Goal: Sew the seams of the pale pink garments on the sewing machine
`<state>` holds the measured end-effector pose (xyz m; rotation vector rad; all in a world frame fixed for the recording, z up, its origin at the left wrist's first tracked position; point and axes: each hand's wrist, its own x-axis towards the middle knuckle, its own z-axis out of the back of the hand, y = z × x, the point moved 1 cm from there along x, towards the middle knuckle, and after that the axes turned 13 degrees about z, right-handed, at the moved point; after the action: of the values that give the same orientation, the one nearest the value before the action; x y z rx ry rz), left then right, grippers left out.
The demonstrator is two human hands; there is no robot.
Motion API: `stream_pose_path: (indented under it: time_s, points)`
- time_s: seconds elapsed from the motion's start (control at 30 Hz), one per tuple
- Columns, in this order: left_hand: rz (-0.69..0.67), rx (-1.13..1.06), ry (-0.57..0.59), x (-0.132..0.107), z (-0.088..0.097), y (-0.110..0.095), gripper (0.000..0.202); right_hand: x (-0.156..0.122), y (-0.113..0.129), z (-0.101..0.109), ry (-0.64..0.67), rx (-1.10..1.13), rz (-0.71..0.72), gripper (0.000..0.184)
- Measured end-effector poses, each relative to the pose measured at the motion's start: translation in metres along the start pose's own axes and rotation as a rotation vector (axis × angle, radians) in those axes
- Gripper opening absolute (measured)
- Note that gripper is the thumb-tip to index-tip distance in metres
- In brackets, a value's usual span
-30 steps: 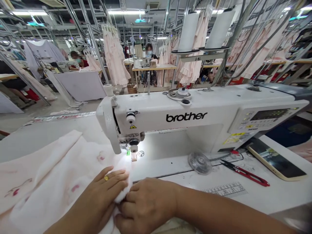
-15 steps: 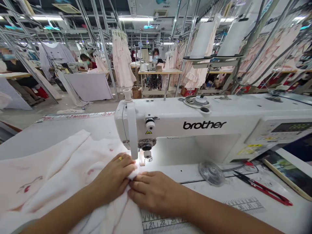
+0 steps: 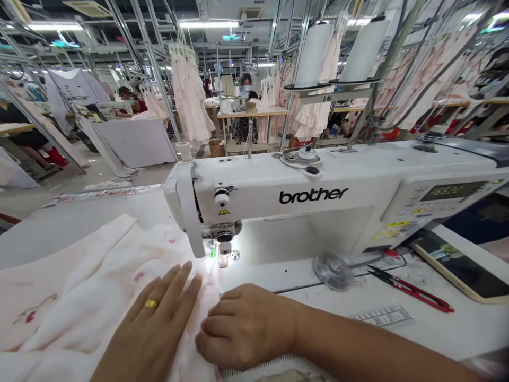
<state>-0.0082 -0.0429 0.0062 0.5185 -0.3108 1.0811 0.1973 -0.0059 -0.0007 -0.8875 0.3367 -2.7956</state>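
1. The left hand [image 3: 149, 323], wearing a gold ring [image 3: 150, 303], lies open on a pale pink printed fabric [image 3: 79, 286]. Its fingers are spread and flat, and nothing is pinched.
2. The right hand [image 3: 242, 329] rests just beside it at the fabric's edge, fingers together and lightly curled over the cloth. Whether they pinch a fold cannot be told from this view.
3. The fabric lies in soft folds across the white sewing table [image 3: 79, 239], left of and just in front of the presser foot [image 3: 225, 248]. Its edge runs up close to the foot – the light of the machine falls there.
4. Above the hands stands a white Brother sewing machine [image 3: 310, 196]. To its right on the table are a clear plastic disc [image 3: 333, 271], red-handled thread snips [image 3: 413, 291], a printed ruler scale [image 3: 382, 317] and a tablet in a cream case [image 3: 461, 265].
5. Beyond the machine, two white thread cones [image 3: 314, 55] stand on a rack, pale pink dresses [image 3: 189, 95] hang from rails, and a co-worker [image 3: 245, 87] sits at a distant table.
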Motion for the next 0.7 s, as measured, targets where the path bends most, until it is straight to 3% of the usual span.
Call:
stream_pose_path:
  time_s: [0.1, 0.2, 0.33, 0.43, 0.5, 0.6, 0.7]
  points:
    - [-0.012, -0.050, 0.017, 0.001, 0.000, 0.008, 0.047, -0.003, -0.002, 0.001, 0.087, 0.062, -0.023, 0.016]
    - [0.100, -0.117, 0.100, 0.013, 0.005, 0.019, 0.037, -0.005, -0.002, 0.000, 0.172, 0.139, -0.011, 0.011]
    - [0.187, -0.274, 0.114, 0.025, 0.010, 0.015, 0.025, -0.004, 0.000, -0.007, 0.091, 0.202, -0.046, 0.034]
    - [0.200, -0.439, 0.207, 0.023, 0.000, 0.000, 0.020, -0.002, -0.001, -0.011, 0.023, 0.176, -0.091, 0.048]
    - [0.221, -0.496, 0.227, 0.019, -0.011, -0.005, 0.015, -0.001, -0.002, -0.010, 0.042, 0.137, -0.147, 0.046]
    - [0.267, -0.531, 0.171, 0.019, -0.026, 0.001, 0.004, 0.000, -0.004, -0.009, 0.126, 0.101, -0.234, 0.036]
    - [0.230, -0.592, 0.181, 0.031, -0.034, 0.012, 0.017, 0.000, -0.004, -0.007, 0.171, 0.107, -0.341, 0.028]
